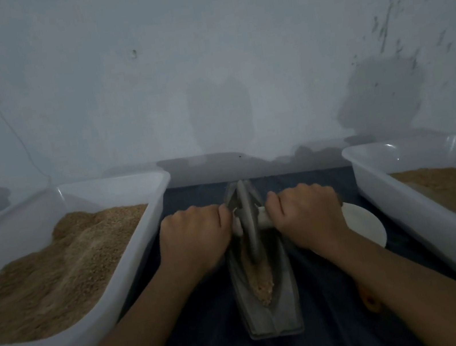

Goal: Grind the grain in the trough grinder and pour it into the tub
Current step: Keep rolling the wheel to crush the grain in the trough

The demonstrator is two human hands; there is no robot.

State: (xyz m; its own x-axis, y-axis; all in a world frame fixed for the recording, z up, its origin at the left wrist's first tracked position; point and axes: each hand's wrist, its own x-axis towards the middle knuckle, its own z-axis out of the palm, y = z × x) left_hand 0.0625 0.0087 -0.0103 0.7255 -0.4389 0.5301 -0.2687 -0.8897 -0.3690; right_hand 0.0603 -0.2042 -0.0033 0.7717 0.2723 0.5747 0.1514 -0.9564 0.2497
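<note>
Fingers: both sets are curled tight, no gap shown; the handle (263,217) is gripped on either side of the wheel (248,223).
Left hand (193,237): closed round the handle's left end, which is hidden under the fist; knuckles are turned up, thumb side toward the wheel.
Right hand (307,214): closed round the handle's right end; a short pale length of handle is seen between this fist and the wheel.
Handle axis: laid left to right, across the trough (267,296).
Wheel: stood on edge in the trough's groove, its thin rim faced toward the camera, set toward the far half of the trough.
Trough axis: laid near to far, blunt end toward the person, narrow end toward the wall (203,71).
Grain (261,280): a tan heap is held in the groove on the near side of the wheel, below and between the two wrists.
Left tub (135,276): placed just left of the left forearm, heaped with tan grain.
Right tub (388,185): placed right of the right hand, also filled with tan material.
Plate (365,224): a white disc is partly covered by the right hand and wrist.
Cloth (218,340): a dark sheet is spread under the trough and tubs.
</note>
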